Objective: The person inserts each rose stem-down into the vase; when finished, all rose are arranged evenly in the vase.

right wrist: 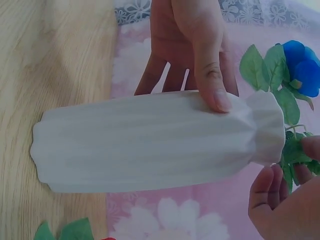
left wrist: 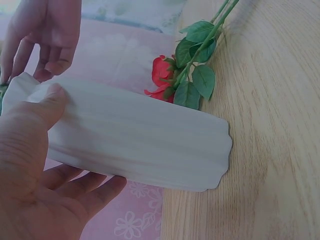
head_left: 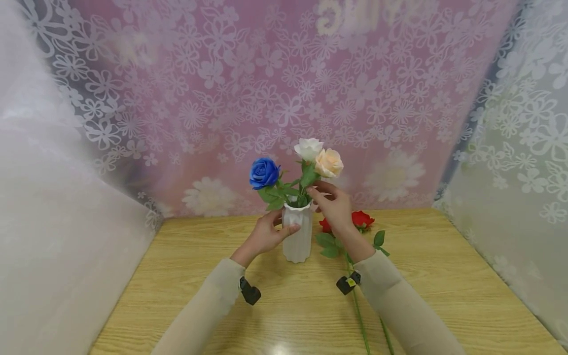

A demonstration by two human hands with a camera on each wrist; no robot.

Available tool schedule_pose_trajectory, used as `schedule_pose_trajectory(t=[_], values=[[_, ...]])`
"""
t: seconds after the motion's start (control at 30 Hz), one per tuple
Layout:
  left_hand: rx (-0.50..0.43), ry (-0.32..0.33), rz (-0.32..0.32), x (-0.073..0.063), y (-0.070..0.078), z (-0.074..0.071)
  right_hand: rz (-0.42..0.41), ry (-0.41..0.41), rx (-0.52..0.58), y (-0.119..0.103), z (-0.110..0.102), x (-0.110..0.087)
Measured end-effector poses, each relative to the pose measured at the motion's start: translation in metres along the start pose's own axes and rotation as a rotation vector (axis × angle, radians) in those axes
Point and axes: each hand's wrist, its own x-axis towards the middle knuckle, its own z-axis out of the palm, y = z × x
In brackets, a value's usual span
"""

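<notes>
A white fluted vase (head_left: 297, 236) stands upright on the table, holding a blue rose (head_left: 264, 173), a white rose (head_left: 308, 148) and a peach rose (head_left: 329, 163). My left hand (head_left: 267, 233) grips the vase from its left side, thumb across the front and fingers behind, as the left wrist view shows. At the vase's mouth my right hand (head_left: 334, 207) pinches a green leafy stem (right wrist: 295, 150) between thumb and fingers, just below the white and peach roses. Which rose that stem belongs to, I cannot tell.
Two red roses (head_left: 363, 218) with long green stems (head_left: 360, 315) lie on the wooden table (head_left: 199, 276) to the right, partly under my right forearm. A pink floral curtain (head_left: 248, 98) hangs behind the table, and pale sheets (head_left: 528, 207) flank both sides.
</notes>
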Motion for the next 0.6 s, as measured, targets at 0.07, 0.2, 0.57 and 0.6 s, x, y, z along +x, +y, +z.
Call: schedule_pose_trajectory(t=[0.07,0.2,0.57,0.6], values=[[-0.008,-0.002,0.002,-0.0003,0.0002,-0.0002,0.002,-0.009,-0.016,-0.0009,0.0019,-0.0003],[-0.018,-0.008,-0.003,-0.0007,0.0009,-0.0004,0.005,0.003,-0.030,-0.0011,0.0058,-0.0016],[-0.010,-0.004,-0.001,0.0002,0.0016,-0.0005,-0.020,-0.011,-0.072,0.0024,0.0097,-0.0023],[-0.013,-0.006,-0.003,0.0000,0.0018,-0.0005,-0.021,-0.011,-0.075,0.0018,0.0099,-0.0024]])
